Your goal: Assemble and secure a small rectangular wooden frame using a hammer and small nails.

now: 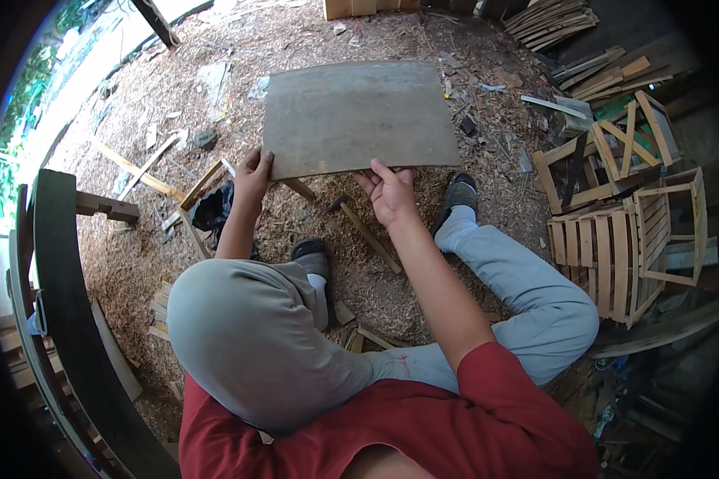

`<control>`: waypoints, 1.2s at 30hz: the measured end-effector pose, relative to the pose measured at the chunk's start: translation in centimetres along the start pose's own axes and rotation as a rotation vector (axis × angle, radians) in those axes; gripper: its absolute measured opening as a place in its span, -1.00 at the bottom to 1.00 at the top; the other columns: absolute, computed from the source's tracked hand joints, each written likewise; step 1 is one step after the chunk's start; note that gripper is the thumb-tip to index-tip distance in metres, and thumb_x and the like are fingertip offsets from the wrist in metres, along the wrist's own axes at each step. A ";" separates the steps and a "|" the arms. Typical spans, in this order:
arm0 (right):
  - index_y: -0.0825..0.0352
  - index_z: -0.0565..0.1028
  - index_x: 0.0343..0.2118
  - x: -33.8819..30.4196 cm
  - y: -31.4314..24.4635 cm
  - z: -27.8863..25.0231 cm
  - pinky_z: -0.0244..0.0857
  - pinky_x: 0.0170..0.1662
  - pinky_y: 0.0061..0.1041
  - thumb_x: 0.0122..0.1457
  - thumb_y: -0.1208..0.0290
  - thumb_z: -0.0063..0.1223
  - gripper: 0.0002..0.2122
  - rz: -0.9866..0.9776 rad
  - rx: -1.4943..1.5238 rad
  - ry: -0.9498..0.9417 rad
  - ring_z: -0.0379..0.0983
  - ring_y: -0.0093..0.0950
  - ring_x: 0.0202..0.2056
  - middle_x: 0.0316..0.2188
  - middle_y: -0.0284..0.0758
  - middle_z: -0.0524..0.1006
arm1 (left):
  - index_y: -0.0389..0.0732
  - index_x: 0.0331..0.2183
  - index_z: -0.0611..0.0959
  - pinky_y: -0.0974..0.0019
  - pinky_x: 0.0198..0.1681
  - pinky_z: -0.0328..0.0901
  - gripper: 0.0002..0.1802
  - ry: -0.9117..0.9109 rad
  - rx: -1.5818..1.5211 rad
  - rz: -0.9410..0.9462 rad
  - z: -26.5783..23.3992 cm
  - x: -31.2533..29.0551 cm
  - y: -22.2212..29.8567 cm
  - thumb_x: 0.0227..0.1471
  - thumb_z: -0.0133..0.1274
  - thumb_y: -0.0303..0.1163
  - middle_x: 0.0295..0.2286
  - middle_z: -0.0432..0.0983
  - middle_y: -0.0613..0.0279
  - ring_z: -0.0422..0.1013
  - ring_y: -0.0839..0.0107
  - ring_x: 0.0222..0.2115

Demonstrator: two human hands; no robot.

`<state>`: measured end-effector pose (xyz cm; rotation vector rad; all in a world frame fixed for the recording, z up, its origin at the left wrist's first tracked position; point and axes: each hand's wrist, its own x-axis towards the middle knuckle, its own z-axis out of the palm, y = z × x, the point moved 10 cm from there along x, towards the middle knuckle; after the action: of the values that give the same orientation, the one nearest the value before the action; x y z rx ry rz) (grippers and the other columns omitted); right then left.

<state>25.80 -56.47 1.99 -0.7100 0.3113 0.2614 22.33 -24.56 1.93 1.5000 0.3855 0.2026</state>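
Note:
A large thin grey-brown board lies flat over the sawdust-covered ground in front of me. My left hand grips its near left corner, thumb on top. My right hand holds the near edge toward the right, fingers curled under it. A hammer with a wooden handle lies on the ground just below the board, between my hands. I sit with knees bent, in grey trousers and dark shoes.
Slatted wooden crates stand stacked at the right. Bundles of thin slats lie at the top right. Loose wood strips and scraps lie on the left. A dark curved beam runs along the lower left.

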 end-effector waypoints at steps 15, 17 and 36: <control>0.32 0.42 0.15 -1.3 -9.1 -7.6 0.64 -0.20 -0.31 0.40 0.41 0.00 -0.69 -0.080 -0.221 -0.124 0.63 -0.36 -0.12 -0.04 -0.26 0.60 | -0.41 0.17 0.56 0.37 0.05 0.40 -0.48 0.023 -0.171 0.027 -3.5 2.3 0.5 0.35 0.13 -0.26 -0.06 0.65 0.16 0.55 0.46 -0.08; 0.33 0.41 0.16 -1.5 -10.0 -6.8 0.66 -0.16 -0.28 0.39 0.44 -0.01 -0.69 -0.104 -0.206 -0.178 0.63 -0.35 -0.10 -0.03 -0.24 0.59 | -0.40 0.16 0.57 0.34 0.09 0.39 -0.50 -0.021 -0.289 0.018 -2.9 2.4 1.9 0.36 0.11 -0.24 -0.06 0.65 0.17 0.55 0.44 -0.06; 0.26 0.29 0.13 -6.9 1.8 3.2 0.55 -0.03 -0.38 0.35 0.52 0.10 -0.65 0.094 -0.310 -0.209 0.56 -0.44 -0.05 -0.02 -0.24 0.53 | -0.30 0.25 0.39 0.35 -0.26 0.53 -0.44 -0.069 -0.322 -0.116 4.7 -1.8 1.5 0.31 0.13 -0.41 -0.36 0.59 0.34 0.55 0.54 -0.42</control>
<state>19.44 -53.88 5.76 -0.9662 0.1042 0.4762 22.60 -29.46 3.75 1.1607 0.3645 0.1136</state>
